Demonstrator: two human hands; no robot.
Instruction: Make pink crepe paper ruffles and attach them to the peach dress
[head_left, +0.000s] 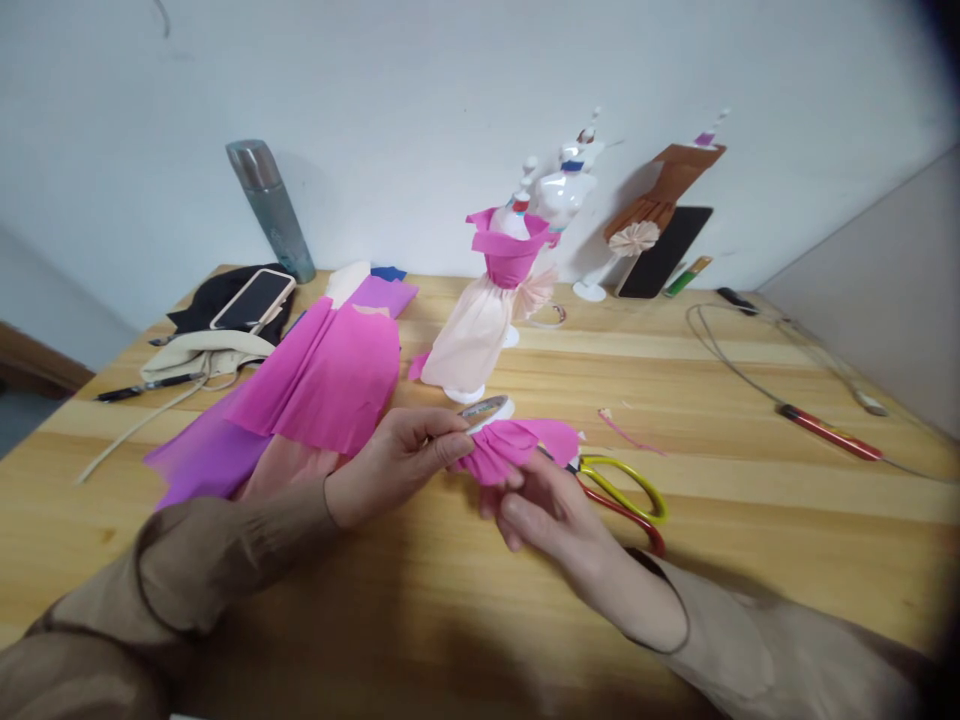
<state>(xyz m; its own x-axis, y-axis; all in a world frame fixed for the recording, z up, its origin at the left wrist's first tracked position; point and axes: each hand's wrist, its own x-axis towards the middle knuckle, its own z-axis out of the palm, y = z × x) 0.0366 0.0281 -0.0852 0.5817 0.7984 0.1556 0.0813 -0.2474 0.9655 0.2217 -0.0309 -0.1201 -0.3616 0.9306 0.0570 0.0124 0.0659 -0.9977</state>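
My left hand (pixel 409 460) pinches a small white-rimmed ring, apparently a roll of tape (pixel 504 410), together with the edge of a gathered piece of pink crepe paper (pixel 501 450). The paper fans out in pleats from the ring toward the right. My right hand (pixel 551 515) is below it, its fingers curled and its fingertips closed at the lower edge of the pleats. Beside that hand lie scissors (pixel 626 490) with one yellow and one red handle, their blades mostly hidden. Just behind stands a mini dress form (pixel 472 335) in a pink and pale paper dress.
Pink and purple crepe sheets (pixel 322 380) lie on the left, near a phone (pixel 255 298) and a bottle (pixel 270 210). At the back are a bare white dress form (pixel 564 195) and one in brown paper (pixel 671 190). A red corded tool (pixel 829 433) lies on the right.
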